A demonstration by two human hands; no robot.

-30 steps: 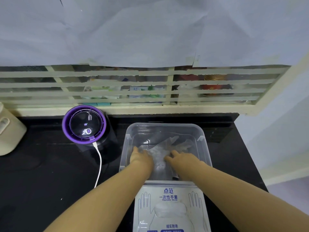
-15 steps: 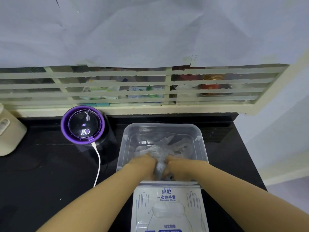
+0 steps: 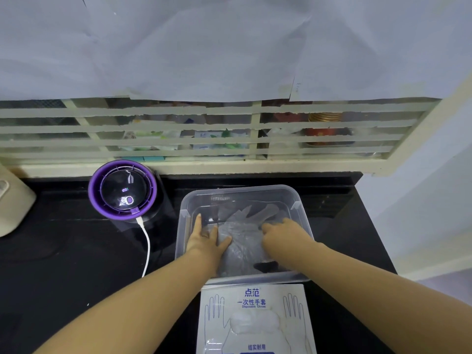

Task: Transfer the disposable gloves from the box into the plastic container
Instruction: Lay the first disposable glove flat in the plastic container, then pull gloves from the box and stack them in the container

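The clear gloves (image 3: 242,233) lie in a crumpled pile inside the plastic container (image 3: 240,188), which sits on the black counter (image 3: 63,264). The left hand (image 3: 205,237) lies flat on the pile's left side, fingers straight and spread. The right hand (image 3: 283,229) touches the pile's right side with bent fingers, and I cannot tell if it grips. The glove box (image 3: 255,318) lies just beside the container's near edge.

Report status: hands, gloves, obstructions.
Left hand flat on gloves in plastic container. Right hand on them too, grip unclear. Glove box on near side; no obstruction seen.
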